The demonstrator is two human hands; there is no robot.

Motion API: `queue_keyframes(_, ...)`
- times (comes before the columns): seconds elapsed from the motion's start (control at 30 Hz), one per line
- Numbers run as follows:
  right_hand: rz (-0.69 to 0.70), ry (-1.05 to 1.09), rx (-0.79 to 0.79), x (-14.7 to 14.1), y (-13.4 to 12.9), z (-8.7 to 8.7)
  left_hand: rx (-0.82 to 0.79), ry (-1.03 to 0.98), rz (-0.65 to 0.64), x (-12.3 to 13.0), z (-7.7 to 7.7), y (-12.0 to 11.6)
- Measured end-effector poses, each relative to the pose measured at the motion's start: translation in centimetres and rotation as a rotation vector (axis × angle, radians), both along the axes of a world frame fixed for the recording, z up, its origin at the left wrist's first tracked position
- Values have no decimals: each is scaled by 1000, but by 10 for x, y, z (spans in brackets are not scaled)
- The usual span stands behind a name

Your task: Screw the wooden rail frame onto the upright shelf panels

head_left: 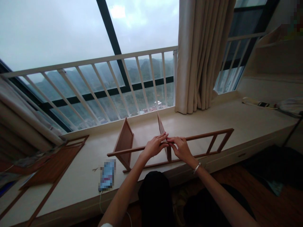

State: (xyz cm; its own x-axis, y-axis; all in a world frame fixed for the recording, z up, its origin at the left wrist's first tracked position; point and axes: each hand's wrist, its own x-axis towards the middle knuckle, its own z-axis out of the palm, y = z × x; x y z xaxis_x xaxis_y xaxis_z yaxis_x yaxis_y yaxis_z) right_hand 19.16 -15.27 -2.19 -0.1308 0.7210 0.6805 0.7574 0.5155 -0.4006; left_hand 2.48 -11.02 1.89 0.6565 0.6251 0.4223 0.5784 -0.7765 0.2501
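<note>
A brown wooden shelf frame (201,136) lies on its side on the pale window ledge, its long rails running left to right. Two wooden panels stand up from it: a left panel (123,138) and a middle panel (161,123). My left hand (152,147) grips the upper rail beside the middle panel, fingers stretched over the joint and thumb below. At the same joint, my right hand (181,148) has its fingertips pinched together, nearly touching the left ones. Whatever small thing may be between the right fingertips is hidden.
A second wooden frame with a panel (54,164) lies at the left of the ledge (78,176). Near it are a phone (107,175) with a white cable and small loose bits (95,169). White railing (111,59) and a beige curtain (201,56) stand behind. A strap (259,104) lies right.
</note>
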Motion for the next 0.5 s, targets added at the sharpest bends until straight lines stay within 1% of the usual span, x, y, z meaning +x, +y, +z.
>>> queue_keyframes(0.13, -3, -12, 14, -1, 0, -3, -137, 26, -5, -1, 6, -1)
queue_keyframes(0.27, -5, 7, 23, -5, 0, 1, -237, 26, 35, -1, 9, -2)
queue_keyframes(0.33, -1, 40, 25, -7, -2, 3, -244, 15, 63, 0, 8, -3)
queue_keyframes(0.4, -23, 115, 48, -8, -9, 1, -231, 4, 77, 0, 7, -3)
queue_keyframes(0.5, -88, 265, 106, -15, -31, -12, -223, 13, 97, 0, 5, -4)
